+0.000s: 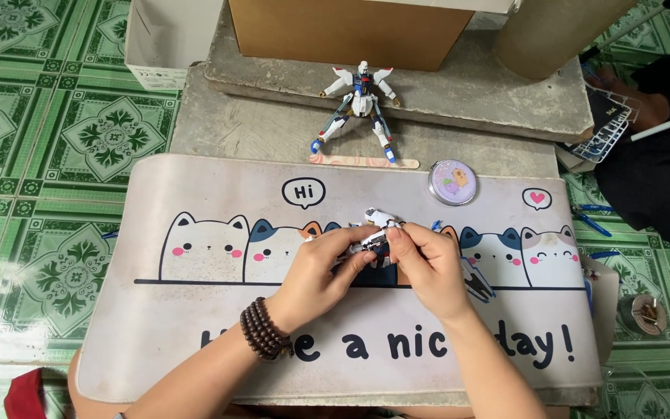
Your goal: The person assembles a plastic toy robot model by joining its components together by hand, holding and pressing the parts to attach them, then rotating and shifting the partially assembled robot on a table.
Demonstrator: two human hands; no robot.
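Observation:
My left hand (316, 275) and my right hand (428, 264) meet over the middle of a beige desk mat (195, 318) printed with cartoon cats. Together they pinch a small white and dark model robot part (376, 233), fingers closed on it from both sides. A dark bead bracelet (264, 330) circles my left wrist. A finished white and blue robot figure (358, 105) stands with legs apart on the stone slab beyond the mat. Nippers with dark handles (476, 279) lie on the mat just right of my right hand.
A round purple tin (453, 182) and a flat wooden stick (366, 161) lie at the mat's far edge. A cardboard box (347, 31) and a grey pillar (552, 31) stand behind. Another person in black with a plastic parts frame (606, 132) sits at right. Green patterned tiles surround everything.

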